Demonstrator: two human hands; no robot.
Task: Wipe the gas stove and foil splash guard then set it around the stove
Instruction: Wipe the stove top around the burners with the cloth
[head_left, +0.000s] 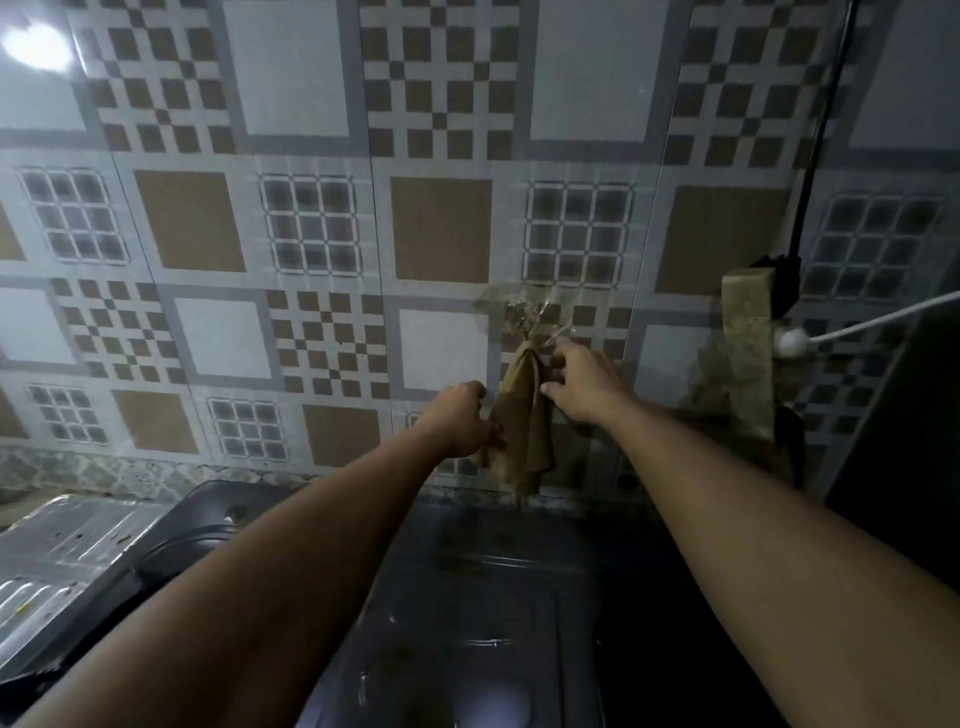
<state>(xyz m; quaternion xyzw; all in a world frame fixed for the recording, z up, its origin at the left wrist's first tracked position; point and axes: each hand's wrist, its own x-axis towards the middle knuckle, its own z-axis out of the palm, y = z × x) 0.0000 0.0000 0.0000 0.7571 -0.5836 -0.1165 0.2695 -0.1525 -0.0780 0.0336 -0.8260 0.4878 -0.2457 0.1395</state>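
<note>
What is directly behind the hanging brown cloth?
The patterned tile wall lies behind the brown cloth, which hangs from a clear hook. The tile strip it covers is hidden. The left hand and right hand flank it.

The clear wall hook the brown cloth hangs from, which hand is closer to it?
Right hand, just below the hook; left hand grips the cloth lower down.

Both arms reach to the far tiled wall (311, 156), where a brown cloth (522, 415) hangs from a clear hook (524, 317). The left hand (460, 418) grips the cloth's left edge; the right hand (582, 384) pinches it near the top. The foil splash guard (67, 551) lies at the near left.
</note>
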